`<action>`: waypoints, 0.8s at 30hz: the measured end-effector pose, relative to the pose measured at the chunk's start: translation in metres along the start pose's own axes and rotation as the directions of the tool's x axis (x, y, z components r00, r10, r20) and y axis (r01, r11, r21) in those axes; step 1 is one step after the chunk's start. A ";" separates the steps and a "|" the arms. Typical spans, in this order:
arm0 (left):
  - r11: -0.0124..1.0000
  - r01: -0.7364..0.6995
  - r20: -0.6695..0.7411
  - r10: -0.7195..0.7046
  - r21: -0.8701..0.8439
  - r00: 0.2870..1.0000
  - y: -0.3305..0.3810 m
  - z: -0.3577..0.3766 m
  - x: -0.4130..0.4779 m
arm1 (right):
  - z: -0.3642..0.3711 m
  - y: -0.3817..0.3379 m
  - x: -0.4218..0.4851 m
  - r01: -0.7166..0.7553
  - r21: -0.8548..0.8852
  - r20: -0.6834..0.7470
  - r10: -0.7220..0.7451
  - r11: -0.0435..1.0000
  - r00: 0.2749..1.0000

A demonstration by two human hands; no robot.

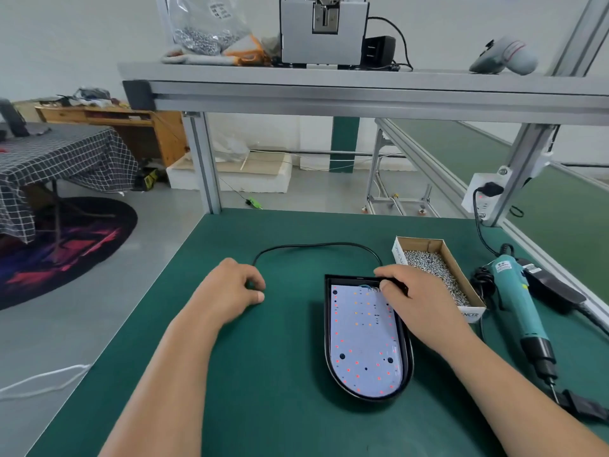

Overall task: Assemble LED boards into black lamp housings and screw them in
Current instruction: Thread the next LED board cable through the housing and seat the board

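The right hand (418,305) lies over the one o'clock corner of the black lamp housing (327,328). Its fingers are curled, and one fingertip touches the far edge of the LED board (362,341) beside a small loop of wires (365,286). Whether the fingers pinch anything cannot be told.

The white board lies face up inside the housing and seems to fill it, square end at twelve o'clock and rounded end at six. Dark holes in the board look like the screw points, and no screw can be made out in them.

At nine o'clock from the housing, apart from it, the left hand (235,285) rests on the green mat (263,374) with fingers loosely curled. A black cable (316,244) arcs from those fingers round to the housing's far edge. Whether the hand holds the cable is unclear.

At two o'clock, just beside the right hand, stands a cardboard box (463,273) of loose screws (435,268). At three o'clock lies a teal electric screwdriver (517,298), tip towards the person.

The step in hand looks like seating the board. It would go best if the wires were tucked under the far edge so that nothing is trapped. The board should be pressed flat, with its holes over the housing's posts, before any screw is taken up. The idle left hand could steady the housing rim.
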State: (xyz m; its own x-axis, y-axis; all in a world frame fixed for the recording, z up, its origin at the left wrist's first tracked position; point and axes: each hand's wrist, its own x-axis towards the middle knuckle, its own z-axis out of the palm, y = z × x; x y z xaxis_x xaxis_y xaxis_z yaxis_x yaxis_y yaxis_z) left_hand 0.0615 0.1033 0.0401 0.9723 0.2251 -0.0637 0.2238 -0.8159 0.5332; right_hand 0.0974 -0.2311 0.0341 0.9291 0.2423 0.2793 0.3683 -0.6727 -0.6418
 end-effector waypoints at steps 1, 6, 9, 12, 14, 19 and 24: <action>0.999 -0.038 -0.009 0.038 0.014 0.999 0.005 0.005 0.000 | 0.001 0.000 0.000 -0.001 0.007 -0.007 0.001 1.000 1.000; 0.976 -0.187 -0.029 0.191 0.112 0.981 0.029 0.032 -0.003 | 0.004 -0.002 0.000 0.004 0.055 -0.057 -0.001 0.999 0.998; 0.968 -0.233 0.003 0.234 0.091 0.972 0.034 0.037 -0.004 | 0.003 0.000 0.000 -0.002 0.090 -0.056 0.007 0.996 0.998; 0.983 -0.171 0.017 0.172 -0.065 0.985 0.027 0.026 -0.002 | 0.003 0.002 0.000 0.000 0.116 -0.059 0.007 0.993 0.998; 0.961 -0.098 0.017 0.106 -0.257 0.994 0.020 0.018 -0.001 | 0.002 0.002 0.000 0.020 0.115 -0.073 -0.011 0.993 0.997; 0.982 -0.056 -0.125 0.034 -0.182 0.992 -0.003 0.006 0.006 | 0.000 0.005 0.001 0.060 0.100 -0.097 -0.050 0.993 0.994; 0.985 0.006 -0.034 -0.012 -0.170 0.999 -0.013 0.004 0.009 | -0.006 0.004 0.003 0.019 0.228 -0.176 0.022 0.973 0.984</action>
State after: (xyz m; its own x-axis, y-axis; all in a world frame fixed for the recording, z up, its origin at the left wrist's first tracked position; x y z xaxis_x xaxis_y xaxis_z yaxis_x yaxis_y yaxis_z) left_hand 0.0677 0.1132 0.0293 0.9665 0.2533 -0.0414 0.2153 -0.7121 0.6682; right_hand 0.1021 -0.2375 0.0365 0.9167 0.1006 0.3868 0.3839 -0.4906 -0.7823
